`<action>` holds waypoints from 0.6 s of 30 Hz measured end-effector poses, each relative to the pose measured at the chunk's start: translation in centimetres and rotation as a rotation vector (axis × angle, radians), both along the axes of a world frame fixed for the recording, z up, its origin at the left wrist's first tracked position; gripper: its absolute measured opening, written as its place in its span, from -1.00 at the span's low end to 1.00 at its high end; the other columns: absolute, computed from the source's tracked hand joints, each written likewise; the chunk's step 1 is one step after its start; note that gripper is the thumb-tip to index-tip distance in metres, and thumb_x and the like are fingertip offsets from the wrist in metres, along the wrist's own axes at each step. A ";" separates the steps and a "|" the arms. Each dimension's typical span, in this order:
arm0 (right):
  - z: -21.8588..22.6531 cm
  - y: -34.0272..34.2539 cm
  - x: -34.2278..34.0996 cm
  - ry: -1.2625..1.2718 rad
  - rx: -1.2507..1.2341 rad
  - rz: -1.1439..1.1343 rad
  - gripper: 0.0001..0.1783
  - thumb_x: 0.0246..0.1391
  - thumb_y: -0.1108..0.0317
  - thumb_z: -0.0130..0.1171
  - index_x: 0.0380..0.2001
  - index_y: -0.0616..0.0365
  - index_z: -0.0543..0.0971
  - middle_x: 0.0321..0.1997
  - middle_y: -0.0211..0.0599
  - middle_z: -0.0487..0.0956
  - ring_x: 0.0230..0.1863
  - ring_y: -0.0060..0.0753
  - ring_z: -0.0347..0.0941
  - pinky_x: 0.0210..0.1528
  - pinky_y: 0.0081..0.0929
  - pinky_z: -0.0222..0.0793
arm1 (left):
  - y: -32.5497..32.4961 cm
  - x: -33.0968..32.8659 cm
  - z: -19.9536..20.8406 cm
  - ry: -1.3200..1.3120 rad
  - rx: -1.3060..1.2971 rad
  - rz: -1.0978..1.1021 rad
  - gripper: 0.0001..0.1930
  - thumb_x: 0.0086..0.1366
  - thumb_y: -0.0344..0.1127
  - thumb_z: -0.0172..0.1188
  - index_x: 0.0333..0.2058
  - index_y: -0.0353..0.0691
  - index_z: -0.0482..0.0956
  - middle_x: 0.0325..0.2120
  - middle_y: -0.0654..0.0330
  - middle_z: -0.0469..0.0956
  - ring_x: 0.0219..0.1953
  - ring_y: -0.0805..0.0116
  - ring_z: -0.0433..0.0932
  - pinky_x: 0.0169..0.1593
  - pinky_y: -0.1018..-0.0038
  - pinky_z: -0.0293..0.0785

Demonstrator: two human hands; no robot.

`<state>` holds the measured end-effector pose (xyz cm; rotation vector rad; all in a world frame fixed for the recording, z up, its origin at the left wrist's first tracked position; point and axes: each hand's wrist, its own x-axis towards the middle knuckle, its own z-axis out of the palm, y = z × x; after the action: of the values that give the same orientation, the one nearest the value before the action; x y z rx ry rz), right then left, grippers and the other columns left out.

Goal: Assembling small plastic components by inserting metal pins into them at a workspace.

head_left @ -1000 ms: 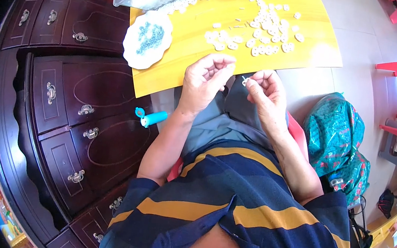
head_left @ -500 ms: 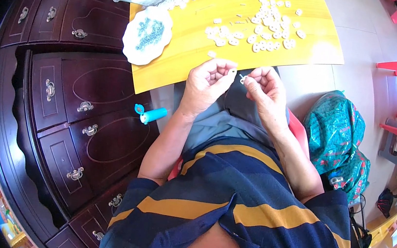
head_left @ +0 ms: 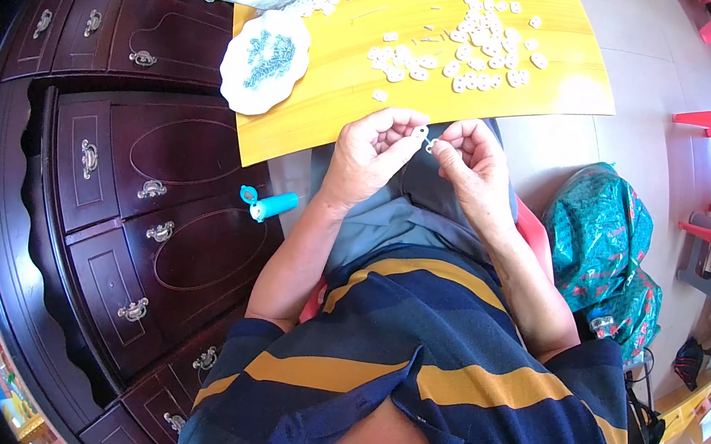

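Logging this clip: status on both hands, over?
Left-hand grip: pinching white piece. Right-hand grip: pinching small pale part. Both close together, nothing seen blocking.

navy shirt (head_left: 449, 325), mustard stripes (head_left: 329, 375), grey trousers (head_left: 372, 228)

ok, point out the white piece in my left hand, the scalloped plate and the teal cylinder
White piece (head_left: 420, 131): head view, its exposed part.
Scalloped plate (head_left: 253, 106): head view, bare lower rim.
Teal cylinder (head_left: 278, 206): head view, its side.

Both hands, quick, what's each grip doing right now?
Left hand: closed, fingertips pinching a small white piece.
Right hand: closed, pinching a small pale part; exact shape unclear.
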<state>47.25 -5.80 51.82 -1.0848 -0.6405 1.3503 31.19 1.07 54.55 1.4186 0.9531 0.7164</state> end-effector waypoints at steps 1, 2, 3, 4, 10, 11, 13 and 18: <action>0.0 0.0 0.0 -0.006 -0.001 0.004 -0.87 0.20 0.52 0.20 -0.22 0.17 0.46 -0.35 -0.56 0.47 -0.42 -0.81 0.33 -0.37 -0.82 0.31 | 0.0 0.0 -0.2 0.000 0.000 0.000 -0.77 0.29 -0.49 0.27 -0.07 -0.36 0.61 -0.32 0.29 0.61 -0.35 0.65 0.52 -0.26 0.72 0.46; 0.0 0.0 0.0 -0.007 -0.001 0.004 -0.87 0.20 0.52 0.20 -0.22 0.17 0.46 -0.35 -0.56 0.47 -0.42 -0.81 0.33 -0.37 -0.82 0.31 | 0.0 -0.1 -0.3 0.001 0.009 -0.011 -0.77 0.29 -0.49 0.27 -0.08 -0.37 0.61 -0.31 0.28 0.61 -0.33 0.63 0.54 -0.22 0.71 0.49; 0.0 0.0 0.0 -0.006 0.004 0.005 -0.87 0.20 0.52 0.20 -0.23 0.17 0.46 -0.36 -0.56 0.47 -0.43 -0.81 0.33 -0.37 -0.82 0.31 | 0.0 -0.1 -0.4 0.003 0.019 -0.021 -0.78 0.29 -0.50 0.26 -0.08 -0.37 0.61 -0.30 0.26 0.62 -0.31 0.61 0.56 -0.18 0.69 0.51; -0.1 0.0 0.0 -0.005 0.008 0.006 -0.87 0.20 0.52 0.20 -0.23 0.17 0.46 -0.36 -0.57 0.46 -0.43 -0.81 0.33 -0.37 -0.82 0.31 | 0.0 -0.1 -0.4 0.003 0.019 -0.021 -0.78 0.29 -0.50 0.26 -0.08 -0.37 0.61 -0.30 0.26 0.62 -0.31 0.61 0.56 -0.18 0.69 0.51; -0.1 0.0 0.2 -0.013 0.001 0.027 -0.87 0.19 0.53 0.20 -0.23 0.16 0.46 -0.36 -0.58 0.46 -0.43 -0.82 0.32 -0.37 -0.82 0.29 | 0.4 -0.4 -0.2 0.042 0.056 -0.058 -0.77 0.29 -0.53 0.26 -0.08 -0.39 0.63 -0.26 0.21 0.64 -0.25 0.57 0.59 -0.12 0.65 0.53; -0.2 0.0 0.3 -0.013 0.000 0.027 -0.87 0.19 0.53 0.20 -0.23 0.16 0.46 -0.36 -0.58 0.46 -0.43 -0.82 0.32 -0.37 -0.82 0.29 | 0.5 -0.4 0.0 0.068 0.051 -0.079 -0.77 0.29 -0.53 0.26 -0.08 -0.39 0.63 -0.25 0.22 0.64 -0.25 0.57 0.59 -0.12 0.65 0.53; -0.2 0.0 0.3 -0.015 0.003 0.045 -0.87 0.19 0.54 0.19 -0.23 0.16 0.47 -0.35 -0.59 0.46 -0.42 -0.83 0.31 -0.35 -0.83 0.28 | 0.8 -0.5 0.2 0.095 0.047 -0.098 -0.76 0.28 -0.53 0.26 -0.07 -0.38 0.63 -0.25 0.22 0.64 -0.25 0.57 0.59 -0.12 0.65 0.52; -0.1 0.1 0.4 -0.006 0.006 0.060 -0.87 0.18 0.55 0.19 -0.23 0.15 0.47 -0.34 -0.60 0.47 -0.40 -0.85 0.29 -0.32 -0.85 0.25 | 1.0 -0.6 0.2 0.121 0.068 -0.143 -0.77 0.29 -0.52 0.24 -0.08 -0.38 0.63 -0.26 0.23 0.65 -0.25 0.57 0.59 -0.13 0.64 0.52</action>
<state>47.67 -5.69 51.71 -1.0724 -0.6851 1.3962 30.55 2.08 54.73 1.5877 0.9172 0.5660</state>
